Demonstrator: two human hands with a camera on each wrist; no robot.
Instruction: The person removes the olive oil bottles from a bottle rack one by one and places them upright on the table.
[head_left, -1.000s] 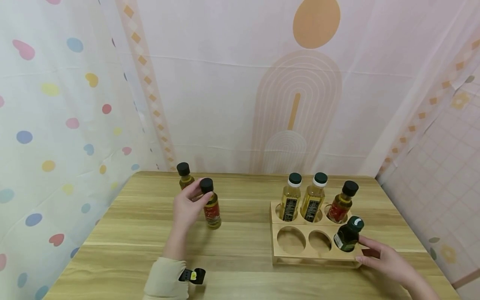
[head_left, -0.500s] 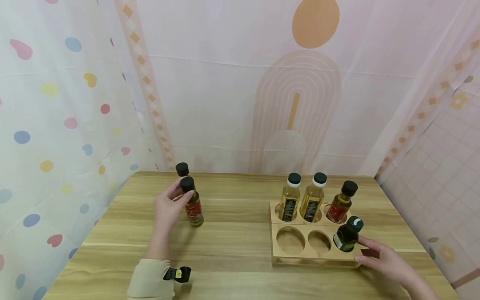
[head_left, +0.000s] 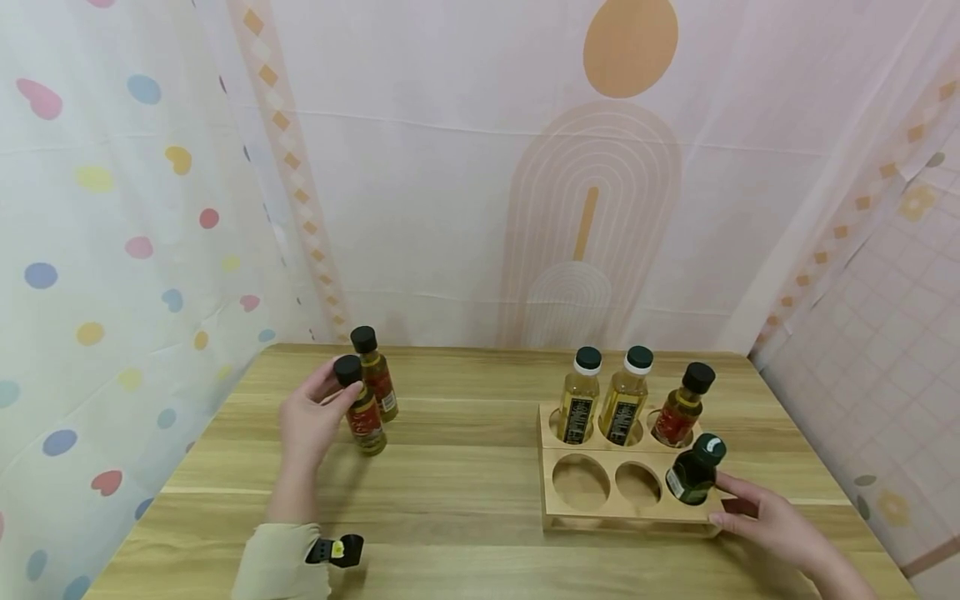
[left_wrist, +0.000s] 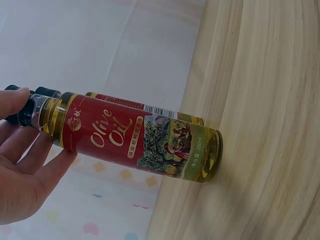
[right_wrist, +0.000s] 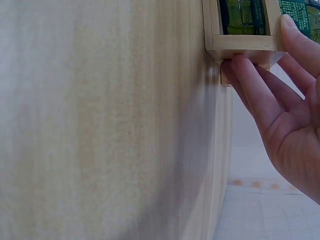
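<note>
My left hand (head_left: 307, 421) pinches the neck and black cap of an olive oil bottle (left_wrist: 120, 135) with a red label, on the left of the table. The bottle leans a little in the head view; whether its base touches the wood I cannot tell. Just behind it stands a second red-label bottle (head_left: 381, 385), partly hidden in the left wrist view. On the right, my right hand (head_left: 776, 525) grips the right end of a wooden bottle rack (head_left: 600, 506), thumb near the front corner and fingers (right_wrist: 260, 95) against the end.
Two clear-sided bottles of yellow oil (head_left: 581, 408) and a red-label bottle (head_left: 678, 412) stand in the rack's back row. A dark green bottle (head_left: 692, 477) fills the front right hole, beside two bare front holes. Patterned cloth (head_left: 420, 208) hangs behind the table.
My left hand has moved left across the table with the olive oil bottle, uncovering more of the bottle behind. My right hand and the rack have stayed put.
</note>
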